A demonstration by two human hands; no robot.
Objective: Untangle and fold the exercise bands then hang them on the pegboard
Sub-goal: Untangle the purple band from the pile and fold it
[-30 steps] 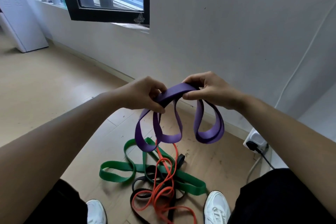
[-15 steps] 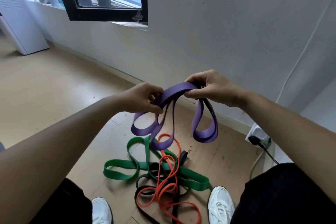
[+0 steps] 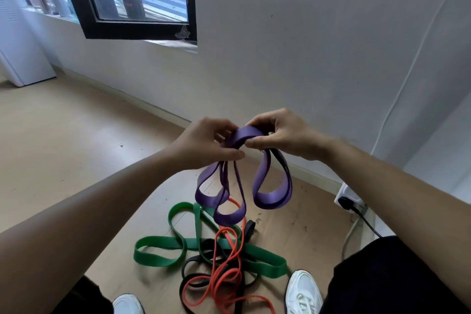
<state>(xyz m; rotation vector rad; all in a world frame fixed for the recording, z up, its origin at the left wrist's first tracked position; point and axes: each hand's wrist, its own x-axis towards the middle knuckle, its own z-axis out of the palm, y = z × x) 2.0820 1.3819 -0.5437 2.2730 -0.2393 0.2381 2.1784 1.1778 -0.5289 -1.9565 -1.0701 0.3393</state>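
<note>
Both hands are raised in front of the body, close together, each gripping the same purple band [image 3: 270,200]. The left hand [image 3: 206,141] has its fingers curled round a gathered bunch of the band, thumb pressed against the fingertips below it. The right hand [image 3: 283,135] pinches the band between thumb and curled fingers just beside the left. A short arch of the band bridges the two hands. Below them the band hangs in the air in several loops: two or three narrow ones under the left hand and one wider loop under the right

The other bands lie in a tangled heap on the wooden floor [image 3: 63,160], straight under the hanging loops and not touching them. A green band [image 3: 158,259] sprawls widest, with a loop reaching out to the left. An orange band [image 3: 226,229] and a black band [image 3: 249,227] twist over and through it. The heap sits between two white shoes, the left shoe [image 3: 127,304] and the right shoe [image 3: 302,290]

Ahead stands a pale wall [image 3: 305,46] with a black-framed window [image 3: 137,30]. A white socket block [image 3: 353,192] with a black plug lies near the wall on the right
</note>
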